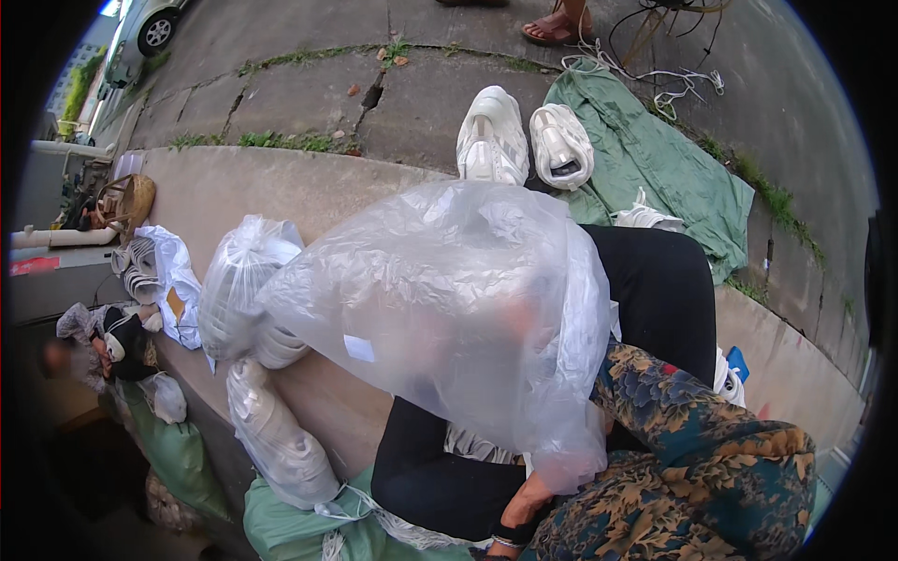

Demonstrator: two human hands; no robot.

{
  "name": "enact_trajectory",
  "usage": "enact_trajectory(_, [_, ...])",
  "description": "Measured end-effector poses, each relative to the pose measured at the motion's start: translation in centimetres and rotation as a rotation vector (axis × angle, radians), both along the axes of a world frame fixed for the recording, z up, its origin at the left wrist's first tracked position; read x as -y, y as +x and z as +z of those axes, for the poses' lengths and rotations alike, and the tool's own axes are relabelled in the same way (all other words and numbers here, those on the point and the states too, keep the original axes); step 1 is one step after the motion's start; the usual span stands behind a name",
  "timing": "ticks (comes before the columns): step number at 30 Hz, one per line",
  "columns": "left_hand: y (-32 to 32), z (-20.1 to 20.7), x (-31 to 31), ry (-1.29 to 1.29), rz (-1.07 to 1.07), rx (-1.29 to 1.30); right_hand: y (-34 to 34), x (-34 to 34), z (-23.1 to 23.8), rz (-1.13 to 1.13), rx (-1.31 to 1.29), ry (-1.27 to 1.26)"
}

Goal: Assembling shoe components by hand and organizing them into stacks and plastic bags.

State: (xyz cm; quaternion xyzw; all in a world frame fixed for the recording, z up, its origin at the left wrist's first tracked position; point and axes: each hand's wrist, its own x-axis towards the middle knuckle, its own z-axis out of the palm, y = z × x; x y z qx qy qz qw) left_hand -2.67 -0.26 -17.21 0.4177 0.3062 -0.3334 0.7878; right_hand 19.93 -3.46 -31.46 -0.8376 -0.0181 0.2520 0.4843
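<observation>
A large clear plastic bag (440, 271) lies spread over my lap and hides most of both hands. My left arm comes in from below, a dark band on its wrist, and passes into the bag. Through the cloudy film my left hand (419, 348) shows only as a blurred shape. My right arm, in a floral sleeve, reaches behind the bag's right side. My right hand (526, 320) is another blur through the plastic. The fingers of both hands cannot be made out. Just beyond the bag stand a white sneaker (493, 140) and another white shoe (561, 145).
Filled plastic bags (281, 439) and a bag of shoes (238, 290) stand to my left. Green sacking (655, 159) lies at far right, a green sack (299, 524) near left. At the left edge a person (98, 341) sits with a shoe. Another person's sandalled foot (559, 26) is ahead.
</observation>
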Motion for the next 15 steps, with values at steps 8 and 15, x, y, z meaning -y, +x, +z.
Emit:
enact_trajectory(8, [-3.7,1.9,-2.1,0.019,0.194,-0.102,-0.2,-2.8,-0.2,-0.017,-0.01,0.018])
enact_trajectory(15, [-4.8,5.9,-2.1,0.035,0.401,-0.149,-1.0,-3.7,0.9,0.003,0.017,0.037])
